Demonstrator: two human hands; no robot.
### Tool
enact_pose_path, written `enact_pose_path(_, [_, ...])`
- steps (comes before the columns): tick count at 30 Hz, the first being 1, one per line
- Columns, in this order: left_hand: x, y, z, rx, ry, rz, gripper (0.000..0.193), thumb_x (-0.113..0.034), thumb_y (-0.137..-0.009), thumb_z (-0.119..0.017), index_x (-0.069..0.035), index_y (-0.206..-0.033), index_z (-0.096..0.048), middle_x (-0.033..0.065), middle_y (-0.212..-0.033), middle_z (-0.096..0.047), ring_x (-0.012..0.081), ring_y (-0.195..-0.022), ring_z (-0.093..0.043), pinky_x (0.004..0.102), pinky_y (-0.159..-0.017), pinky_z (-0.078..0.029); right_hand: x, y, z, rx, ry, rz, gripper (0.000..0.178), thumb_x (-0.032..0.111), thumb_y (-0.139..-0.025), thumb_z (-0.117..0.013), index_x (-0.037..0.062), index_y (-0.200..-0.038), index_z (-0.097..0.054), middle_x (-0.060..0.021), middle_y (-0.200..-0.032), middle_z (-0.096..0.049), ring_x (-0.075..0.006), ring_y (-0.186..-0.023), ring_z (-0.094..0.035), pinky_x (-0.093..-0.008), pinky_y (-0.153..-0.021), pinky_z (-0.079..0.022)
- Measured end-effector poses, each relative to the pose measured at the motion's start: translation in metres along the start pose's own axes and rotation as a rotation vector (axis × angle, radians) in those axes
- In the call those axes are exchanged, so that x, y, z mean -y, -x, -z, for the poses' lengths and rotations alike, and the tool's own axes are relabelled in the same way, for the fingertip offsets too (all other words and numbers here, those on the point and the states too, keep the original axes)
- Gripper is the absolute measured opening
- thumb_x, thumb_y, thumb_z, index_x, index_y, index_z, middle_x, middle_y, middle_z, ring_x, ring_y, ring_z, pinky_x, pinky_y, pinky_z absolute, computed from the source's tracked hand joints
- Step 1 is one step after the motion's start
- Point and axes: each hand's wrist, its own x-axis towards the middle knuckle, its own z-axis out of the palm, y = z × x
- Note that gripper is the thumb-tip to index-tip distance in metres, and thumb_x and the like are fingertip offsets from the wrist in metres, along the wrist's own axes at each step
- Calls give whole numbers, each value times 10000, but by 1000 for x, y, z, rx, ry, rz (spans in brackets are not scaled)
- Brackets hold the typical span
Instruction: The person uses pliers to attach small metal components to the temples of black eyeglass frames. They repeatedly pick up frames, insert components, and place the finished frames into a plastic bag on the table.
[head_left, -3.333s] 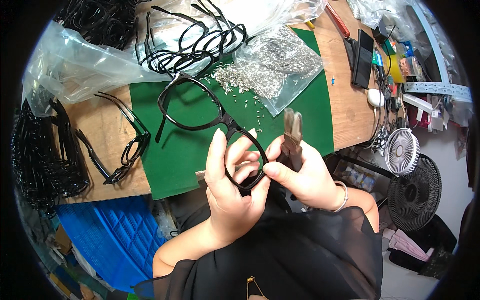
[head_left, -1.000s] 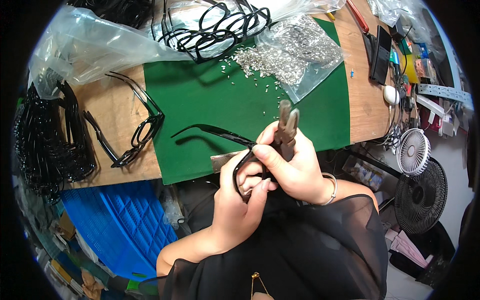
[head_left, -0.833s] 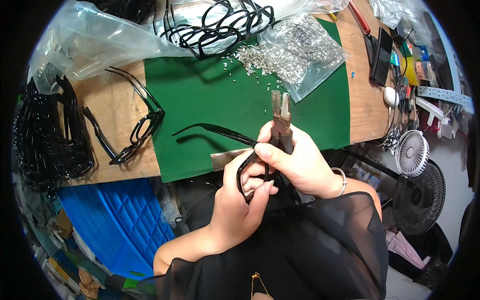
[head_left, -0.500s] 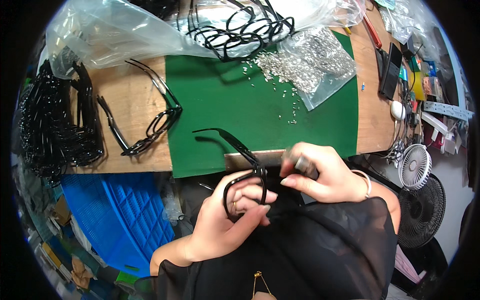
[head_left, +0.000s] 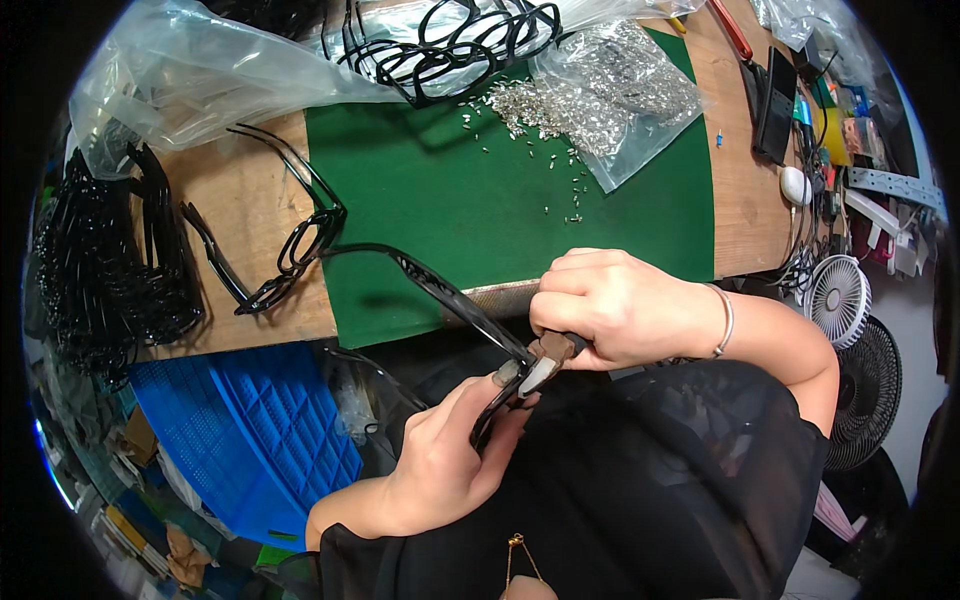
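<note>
My left hand [head_left: 440, 455] pinches the front of a black eyeglass frame [head_left: 445, 295] between thumb and fingers. One temple of the frame stretches up and left over the green mat [head_left: 420, 190]; the other hangs lower, left of the hand. Closed in my right hand [head_left: 620, 310] is a short metal tool that looks like pliers [head_left: 541, 372]. Its jaws are at the frame's corner, by my left thumb. Whether they grip the frame I cannot make out, and the handles are hidden in my palm.
Another black eyeglass frame [head_left: 300, 250] lies left of the mat, beside a heap of black frames [head_left: 110, 260]. More frames [head_left: 440, 50] rest on plastic at the back. Small metal pieces spill from a clear bag [head_left: 640, 110]. A blue crate [head_left: 240, 430] stands below the table, fans [head_left: 838, 300] at right.
The pliers have come left to the frame's corner. My left hand has turned the frame, so its front is now mostly hidden and the second temple shows. The view has shifted slightly.
</note>
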Motion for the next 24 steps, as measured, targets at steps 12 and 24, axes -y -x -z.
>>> enact_pose_path(12, [15, -11, 36, 15, 58, 88, 322, -1, -782, -574, 13, -1093, -493, 110, -849, -607, 177, -674, -618, 246, -595, -491, -2, 5, 8, 147, -249, -243, 279, 281, -759, -645, 50, -789, -492, -86, -726, -524, -266, -723, -527, -348, -660, -422])
enact_pose_path(24, [74, -64, 108, -237, -1155, -19, 457, -152, -767, -617, -107, -1187, -444, 145, -915, -504, 329, -741, -557, 395, -640, -471, -7, 6, 5, -18, -264, -421, 218, 211, -781, -623, 18, -816, -527, -136, -721, -578, -287, -682, -583, -342, -615, -458])
